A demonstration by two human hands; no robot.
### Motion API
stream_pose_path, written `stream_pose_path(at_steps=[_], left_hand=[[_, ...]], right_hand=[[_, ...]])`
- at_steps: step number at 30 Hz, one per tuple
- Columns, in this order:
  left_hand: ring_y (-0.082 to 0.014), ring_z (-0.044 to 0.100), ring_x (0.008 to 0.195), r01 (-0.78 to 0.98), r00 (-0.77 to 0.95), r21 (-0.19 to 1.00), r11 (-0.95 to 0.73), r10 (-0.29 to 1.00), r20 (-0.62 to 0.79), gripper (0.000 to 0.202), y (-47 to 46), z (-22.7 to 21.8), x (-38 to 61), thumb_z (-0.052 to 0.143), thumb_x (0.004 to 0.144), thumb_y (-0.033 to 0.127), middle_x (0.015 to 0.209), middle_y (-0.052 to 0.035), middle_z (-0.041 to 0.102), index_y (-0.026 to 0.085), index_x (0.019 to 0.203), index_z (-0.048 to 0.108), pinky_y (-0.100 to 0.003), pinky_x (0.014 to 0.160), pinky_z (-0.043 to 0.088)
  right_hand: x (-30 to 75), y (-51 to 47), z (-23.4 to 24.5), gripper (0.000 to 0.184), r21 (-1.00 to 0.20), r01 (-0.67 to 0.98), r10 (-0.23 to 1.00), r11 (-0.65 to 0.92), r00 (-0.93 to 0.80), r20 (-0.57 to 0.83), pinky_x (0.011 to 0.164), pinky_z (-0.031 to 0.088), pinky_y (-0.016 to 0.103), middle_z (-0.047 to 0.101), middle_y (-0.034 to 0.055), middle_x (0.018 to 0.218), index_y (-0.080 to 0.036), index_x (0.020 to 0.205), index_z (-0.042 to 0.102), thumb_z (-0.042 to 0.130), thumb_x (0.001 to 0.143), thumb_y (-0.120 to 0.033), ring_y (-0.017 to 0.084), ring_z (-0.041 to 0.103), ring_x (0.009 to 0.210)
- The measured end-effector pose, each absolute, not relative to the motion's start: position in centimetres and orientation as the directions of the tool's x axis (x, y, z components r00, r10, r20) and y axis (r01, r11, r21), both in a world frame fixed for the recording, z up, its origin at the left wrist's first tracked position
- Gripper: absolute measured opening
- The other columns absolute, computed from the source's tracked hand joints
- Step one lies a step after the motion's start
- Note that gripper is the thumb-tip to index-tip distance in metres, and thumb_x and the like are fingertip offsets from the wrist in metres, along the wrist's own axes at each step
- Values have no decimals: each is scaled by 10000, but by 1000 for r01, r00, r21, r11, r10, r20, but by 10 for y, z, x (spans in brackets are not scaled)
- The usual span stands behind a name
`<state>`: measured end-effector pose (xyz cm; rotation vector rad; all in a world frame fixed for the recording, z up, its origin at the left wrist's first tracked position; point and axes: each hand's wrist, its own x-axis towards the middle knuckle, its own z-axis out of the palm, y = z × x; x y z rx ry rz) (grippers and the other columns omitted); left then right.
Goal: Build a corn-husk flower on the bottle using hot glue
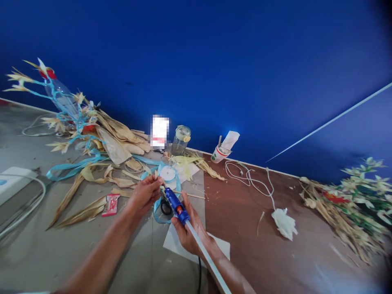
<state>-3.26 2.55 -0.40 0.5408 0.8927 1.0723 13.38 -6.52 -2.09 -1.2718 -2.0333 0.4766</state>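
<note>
A blue hot glue gun (174, 201) rests in my right hand (193, 228), whose fingers and thumb wrap round its body. From its rear, a long white glue stick (203, 251) runs down toward me. My left hand (146, 195) is pinched close to the nozzle; a small pale piece (157, 176) shows at its fingertips, too small to identify surely. Just beyond the fingertips lies a white ribbon spool (168, 173) with light blue ribbon (78, 164). Under the glue gun sits a black ring-shaped object (166, 206). White paper (220, 245) lies beneath my right wrist.
Dried corn husks (82, 200) and a pink packet (110, 205) lie left. A bottle (63, 98) with blue-wrapped flower stems stands behind them. Along the blue wall are a jar (180, 139), a paper cup (219, 152) and a white cable (249, 175). Flowers (361, 192) lie right.
</note>
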Motion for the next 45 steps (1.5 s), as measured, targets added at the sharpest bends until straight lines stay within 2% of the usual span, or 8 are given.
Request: stream_pose_path(at_steps=[5, 13, 20, 30, 37, 45], left_hand=[[5, 250, 345, -517, 192, 751, 411, 911, -366, 299, 26, -5, -34, 791, 595, 233, 473, 106, 351, 143, 667, 516, -119, 325, 200], [7, 254, 340, -536, 186, 737, 412, 909, -373, 320, 28, -7, -36, 810, 570, 235, 469, 107, 359, 139, 653, 516, -116, 316, 207], [15, 268, 352, -546, 185, 723, 422, 903, -388, 353, 27, -1, -36, 824, 528, 218, 526, 95, 422, 137, 671, 512, -111, 316, 216], [10, 260, 349, -537, 181, 738, 408, 911, -372, 345, 25, -2, -33, 818, 545, 235, 480, 108, 364, 141, 650, 503, -108, 323, 215], [3, 257, 342, -528, 168, 732, 432, 897, -408, 344, 27, -2, -35, 817, 556, 233, 448, 119, 347, 149, 665, 502, -116, 323, 222], [13, 267, 353, -536, 173, 737, 412, 908, -382, 341, 26, -1, -36, 813, 552, 228, 516, 100, 401, 144, 669, 504, -113, 328, 226]], right_hand=[[134, -66, -22, 712, -617, 651, 896, 442, -281, 345, 976, 464, 414, 494, 186, 1333, -112, 1469, 33, 424, 906, -303, 282, 505, 1211], [138, -66, -25, 707, -617, 652, 897, 441, -289, 336, 963, 475, 405, 487, 202, 1337, -98, 1467, 39, 418, 914, -320, 280, 518, 1200], [139, -69, -23, 716, -606, 656, 892, 450, -298, 340, 952, 486, 421, 465, 198, 1361, -99, 1469, 28, 405, 913, -349, 297, 505, 1212], [133, -66, -18, 720, -623, 650, 900, 435, -289, 327, 976, 472, 431, 472, 166, 1358, -146, 1476, 1, 414, 910, -314, 282, 498, 1220], [134, -69, -16, 719, -626, 649, 901, 432, -295, 317, 955, 484, 421, 467, 203, 1359, -101, 1469, 33, 433, 904, -296, 290, 520, 1198], [140, -72, -26, 728, -606, 664, 897, 439, -290, 333, 963, 478, 430, 428, 177, 1402, -132, 1473, 11, 413, 909, -357, 297, 485, 1236]])
